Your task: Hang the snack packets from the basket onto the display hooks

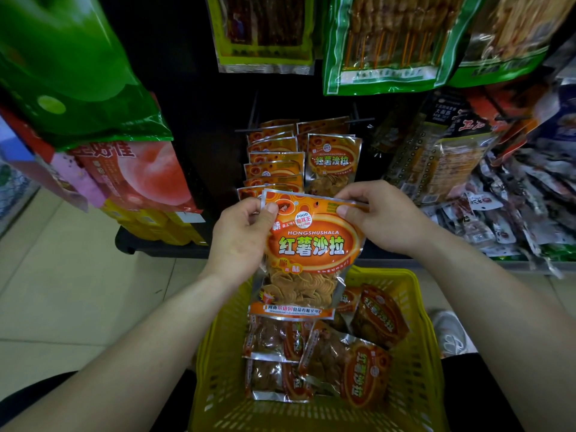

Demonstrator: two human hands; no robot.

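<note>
An orange snack packet (308, 254) hangs upright in front of me, above the yellow basket (414, 378). My left hand (241, 241) pinches its top left corner and my right hand (383, 213) pinches its top right corner. Several more orange packets (324, 353) lie in the basket. Just beyond my hands, two rows of the same packets (333, 160) hang on the display hooks (358, 121), the left row (274, 165) reaching close to the held packet.
Green and yellow snack bags (386, 45) hang on the rack above. A pile of small packets (505, 201) fills the right shelf. Large candy bags (93, 126) hang at left. A white shoe (448, 332) stands on the tiled floor beside the basket.
</note>
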